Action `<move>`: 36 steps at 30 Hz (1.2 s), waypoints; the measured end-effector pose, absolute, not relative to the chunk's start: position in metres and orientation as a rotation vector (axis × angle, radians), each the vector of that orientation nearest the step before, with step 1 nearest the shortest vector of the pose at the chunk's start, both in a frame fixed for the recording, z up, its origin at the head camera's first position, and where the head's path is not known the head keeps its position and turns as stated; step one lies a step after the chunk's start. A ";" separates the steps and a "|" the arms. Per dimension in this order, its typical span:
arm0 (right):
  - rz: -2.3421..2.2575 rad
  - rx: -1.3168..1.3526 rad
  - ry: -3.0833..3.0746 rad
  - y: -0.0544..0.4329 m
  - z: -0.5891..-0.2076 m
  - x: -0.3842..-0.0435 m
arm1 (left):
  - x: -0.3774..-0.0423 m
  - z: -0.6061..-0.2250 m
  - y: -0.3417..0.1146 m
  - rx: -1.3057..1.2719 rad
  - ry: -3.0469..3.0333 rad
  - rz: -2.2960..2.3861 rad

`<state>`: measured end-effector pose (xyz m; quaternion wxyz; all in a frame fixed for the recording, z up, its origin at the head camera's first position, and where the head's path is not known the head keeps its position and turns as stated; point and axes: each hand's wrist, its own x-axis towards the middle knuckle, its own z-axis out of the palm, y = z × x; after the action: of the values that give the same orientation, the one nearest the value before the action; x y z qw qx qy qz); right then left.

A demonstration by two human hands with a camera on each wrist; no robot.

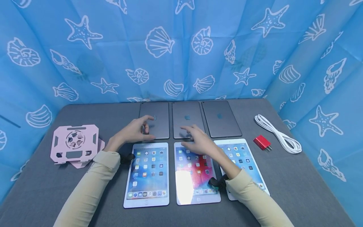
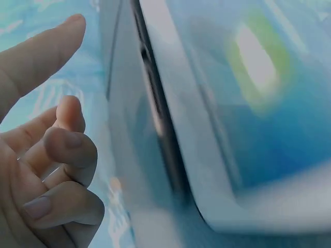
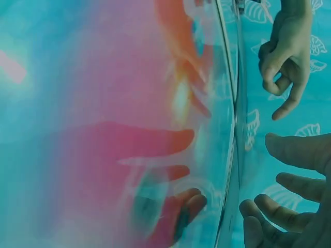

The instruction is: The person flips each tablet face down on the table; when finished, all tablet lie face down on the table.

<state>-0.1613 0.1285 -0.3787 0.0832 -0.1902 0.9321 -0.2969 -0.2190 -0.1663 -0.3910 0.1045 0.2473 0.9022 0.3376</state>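
Observation:
My left hand (image 1: 132, 130) hovers over the front edge of the left grey tablet (image 1: 159, 121), above a white tablet (image 1: 146, 175) with its screen lit. Its thumb and forefinger stand apart with nothing between them, and in the left wrist view the other fingers (image 2: 77, 155) curl loosely. My right hand (image 1: 200, 140) is over the top of the middle white tablet (image 1: 195, 176), its fingertips overlapping the middle grey tablet (image 1: 187, 115). In the right wrist view its fingers (image 3: 302, 186) are spread and hold nothing. My right forearm partly covers the right white tablet (image 1: 252, 160).
A third grey tablet (image 1: 221, 118) lies face down at the back right. Further right are a red plug adapter (image 1: 262, 142) and a coiled white cable (image 1: 279, 135). A pink folding stand (image 1: 75, 143) sits at the left. Blue shell-print curtains (image 1: 181, 63) border the grey table.

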 end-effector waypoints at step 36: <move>-0.425 -0.224 2.856 0.316 -0.378 -0.054 | -0.200 -0.393 0.028 1.122 2.492 0.746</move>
<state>-0.0545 0.3159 -0.3784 0.1225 -0.0767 0.9787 -0.1457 -0.2004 0.0276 -0.3932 0.1536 0.3912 0.8692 0.2603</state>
